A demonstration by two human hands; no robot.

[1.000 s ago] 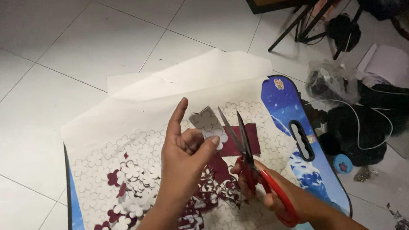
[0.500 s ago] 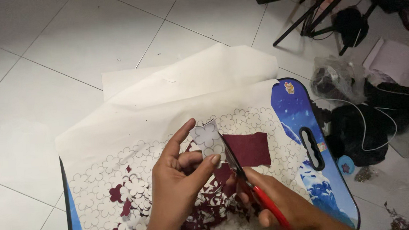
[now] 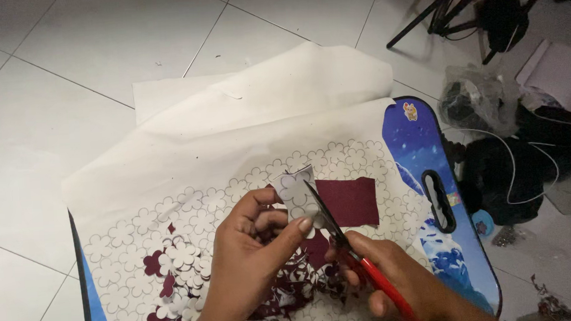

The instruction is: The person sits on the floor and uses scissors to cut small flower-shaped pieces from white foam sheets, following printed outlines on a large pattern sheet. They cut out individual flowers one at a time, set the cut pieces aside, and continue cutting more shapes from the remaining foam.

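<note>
Over the flower-printed sheet [image 3: 187, 187] our left hand [image 3: 252, 263] pinches a thin, floppy-looking grey scrap [image 3: 294, 188] near its cut line while our right hand [image 3: 401, 286] grips red-handled scissors [image 3: 352, 253].

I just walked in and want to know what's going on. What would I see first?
In the middle, the left hand pinches a small grey paper piece while the right hand cuts it with red-handled scissors. Under the hands lies a big cream sheet drawn all over with flowers, with cut-out flowers piled at lower left. A dark red rectangle lies just to the right of the scissors.
</note>
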